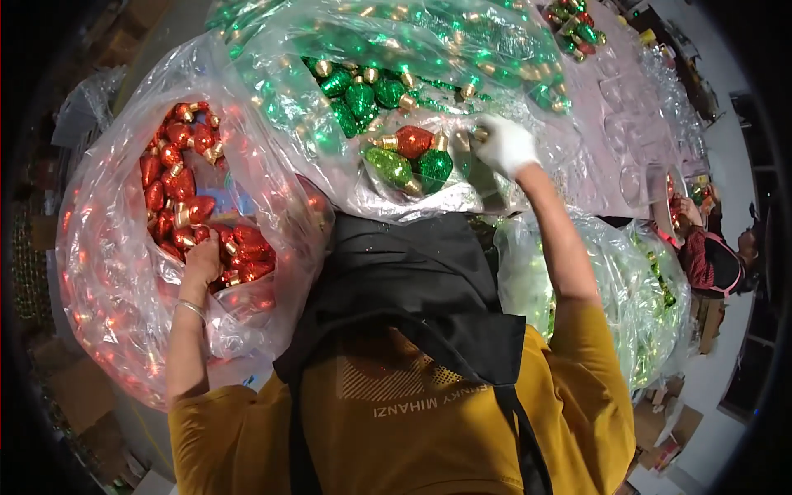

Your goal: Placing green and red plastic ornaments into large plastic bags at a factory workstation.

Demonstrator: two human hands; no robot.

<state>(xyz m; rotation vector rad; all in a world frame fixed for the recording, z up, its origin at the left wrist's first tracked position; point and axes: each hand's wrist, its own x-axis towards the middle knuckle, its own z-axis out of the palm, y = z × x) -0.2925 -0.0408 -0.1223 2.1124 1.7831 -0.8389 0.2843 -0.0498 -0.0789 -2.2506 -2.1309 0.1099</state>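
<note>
At the left, my bare left hand [203, 259] reaches into an open clear bag [107, 206] of shiny red bulb-shaped ornaments [177, 181] with gold caps. Its fingers close around one of the red ornaments, which they partly cover. My right hand [506, 147], in a white glove, is over the table with its fingers pinched together. A small end of something shows at its fingertips, too little to name. Just left of the glove lie a red glitter ornament [414, 142], a light green ornament [389, 167] and a dark green ornament [434, 169], grouped close together.
A large clear bag of green ornaments [360, 97] spreads across the far side. Another bag [594, 256], with light green ornaments, stands at the right. Clustered ornaments [577, 31] lie on the far table, near clear plastic packaging [631, 124]. Another person [714, 260] is at the right.
</note>
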